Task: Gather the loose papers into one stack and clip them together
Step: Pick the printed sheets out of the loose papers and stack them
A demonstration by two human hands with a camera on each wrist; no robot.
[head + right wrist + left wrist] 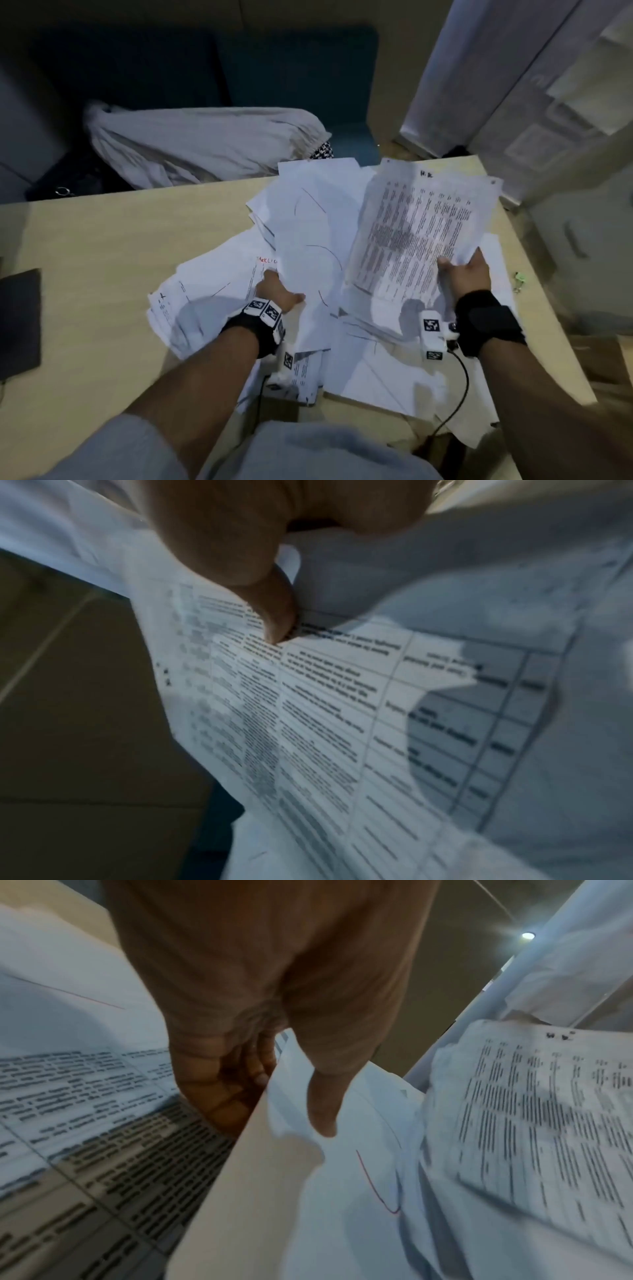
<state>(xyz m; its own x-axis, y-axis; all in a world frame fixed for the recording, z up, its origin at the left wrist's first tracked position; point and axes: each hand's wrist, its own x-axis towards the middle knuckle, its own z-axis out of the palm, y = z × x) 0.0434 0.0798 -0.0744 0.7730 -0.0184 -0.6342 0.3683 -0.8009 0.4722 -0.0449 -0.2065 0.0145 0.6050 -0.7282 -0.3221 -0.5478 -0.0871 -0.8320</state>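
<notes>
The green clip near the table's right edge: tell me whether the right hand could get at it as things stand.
Probably not yet. The clip lies bare on the table, nothing over it, near the right hand. But that hand grips a printed sheet, so its fingers are taken until the sheet is put down.

The papers [308, 240] are white; the sheet [421, 233] in the right hand [466, 274] carries dense black print in columns. Red lettering [267, 260] marks a page just beyond the left hand [277, 291]. The tabletop [102, 257] is pale beige, and both wrist straps [486, 322] are black.
</notes>
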